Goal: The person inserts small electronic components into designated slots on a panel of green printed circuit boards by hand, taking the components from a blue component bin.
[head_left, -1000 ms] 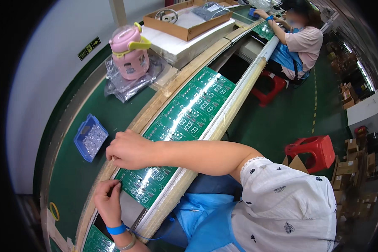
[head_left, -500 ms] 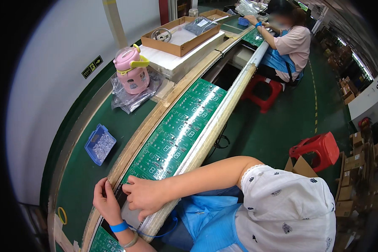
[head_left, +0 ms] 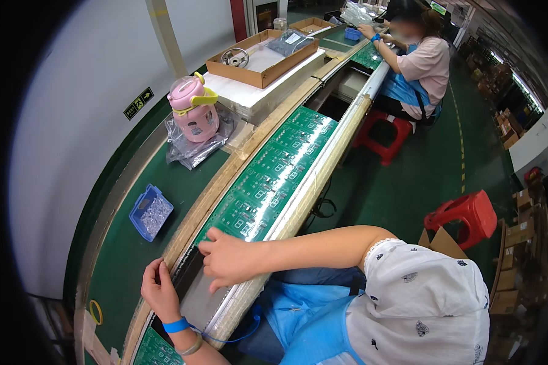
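A long green circuit board panel (head_left: 265,176) with repeated rows of digit outlines lies in the track between two rails. My right hand (head_left: 232,260) reaches across from the right, its bent fingertips against the panel's near end and the thumb held apart. On the wooden rail (head_left: 192,234) rest the fingers of my left hand (head_left: 160,292), slightly curled and apart, with nothing seen in them. A blue wrist strap (head_left: 175,325) with a cord is on my left wrist. Below that hand, part of another green circuit board (head_left: 155,350) shows in the track.
Left of the rail stand a blue bin of small clear parts (head_left: 152,213), a yellow ring (head_left: 95,311) and a pink jug (head_left: 195,115) on plastic. Farther up is a cardboard tray (head_left: 262,67). A co-worker (head_left: 417,67) sits at the far end; a red stool (head_left: 463,216) stands at right.
The long panel has slid away from me along the track, and my right hand has moved forward with it. A wider gap shows behind its near end. My left hand stays on the rail.
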Demonstrator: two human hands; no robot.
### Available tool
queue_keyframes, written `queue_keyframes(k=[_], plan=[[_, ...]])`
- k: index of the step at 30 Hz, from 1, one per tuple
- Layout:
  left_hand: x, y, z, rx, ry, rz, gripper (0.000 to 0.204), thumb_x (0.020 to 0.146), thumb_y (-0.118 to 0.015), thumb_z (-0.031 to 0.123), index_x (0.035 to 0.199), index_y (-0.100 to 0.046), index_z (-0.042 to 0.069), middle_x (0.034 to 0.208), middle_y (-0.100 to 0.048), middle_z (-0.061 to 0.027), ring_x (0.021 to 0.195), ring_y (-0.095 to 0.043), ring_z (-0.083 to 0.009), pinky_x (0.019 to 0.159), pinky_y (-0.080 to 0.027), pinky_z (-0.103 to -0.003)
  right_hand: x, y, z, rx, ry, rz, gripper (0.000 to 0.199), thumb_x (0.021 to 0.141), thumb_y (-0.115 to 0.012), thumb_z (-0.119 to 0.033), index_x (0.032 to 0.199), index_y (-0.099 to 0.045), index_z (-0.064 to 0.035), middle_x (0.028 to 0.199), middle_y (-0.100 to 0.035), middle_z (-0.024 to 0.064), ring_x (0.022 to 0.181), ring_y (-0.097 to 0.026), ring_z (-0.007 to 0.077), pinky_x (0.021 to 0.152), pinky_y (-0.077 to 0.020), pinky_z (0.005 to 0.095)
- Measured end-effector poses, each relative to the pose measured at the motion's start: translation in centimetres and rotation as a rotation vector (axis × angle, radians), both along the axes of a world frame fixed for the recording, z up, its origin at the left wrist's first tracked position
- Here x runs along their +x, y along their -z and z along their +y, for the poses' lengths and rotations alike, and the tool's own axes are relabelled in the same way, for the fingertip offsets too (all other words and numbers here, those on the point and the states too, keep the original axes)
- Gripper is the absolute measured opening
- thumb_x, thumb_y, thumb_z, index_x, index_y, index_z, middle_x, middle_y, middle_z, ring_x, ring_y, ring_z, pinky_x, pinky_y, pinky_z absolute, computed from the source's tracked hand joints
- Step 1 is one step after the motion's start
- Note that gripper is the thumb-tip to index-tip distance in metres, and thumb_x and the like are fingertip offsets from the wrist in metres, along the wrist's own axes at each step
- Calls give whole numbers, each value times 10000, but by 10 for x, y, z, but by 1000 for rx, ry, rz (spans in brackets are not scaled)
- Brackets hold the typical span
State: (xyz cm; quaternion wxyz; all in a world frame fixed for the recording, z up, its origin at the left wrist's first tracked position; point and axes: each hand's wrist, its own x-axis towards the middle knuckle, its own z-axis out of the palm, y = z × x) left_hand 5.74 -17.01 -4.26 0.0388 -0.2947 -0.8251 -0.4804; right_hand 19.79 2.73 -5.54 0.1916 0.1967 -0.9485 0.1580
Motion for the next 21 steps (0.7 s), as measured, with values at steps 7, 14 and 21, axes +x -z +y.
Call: queue_keyframes(k=[7,14,21], plan=[[-3,2,0,-32,9,-15,135,994,-659,79,1029,-709,-41,852,-684,-41,773,-598,-91,725,-511,-257,24,-6,55,57,147,25,460,870,-680,-541,738,-712,-102,745,-660,1,966,-562,233,891,-368,458],[-7,7,1,-35,25,-26,143,996,-662,90,1025,-709,-42,856,-689,-42,778,-604,-92,731,-516,-265,44,-11,119,129,320,-80,477,909,-636,-551,767,-766,-114,787,-711,15,989,-591,253,912,-374,477],[-7,10,0,-47,46,-60,138,998,-661,82,1023,-707,-46,861,-693,-44,793,-621,-97,742,-523,-259,60,-8,180,171,522,-134,440,908,-652,-531,776,-771,-128,781,-709,41,1003,-595,271,919,-372,493]])
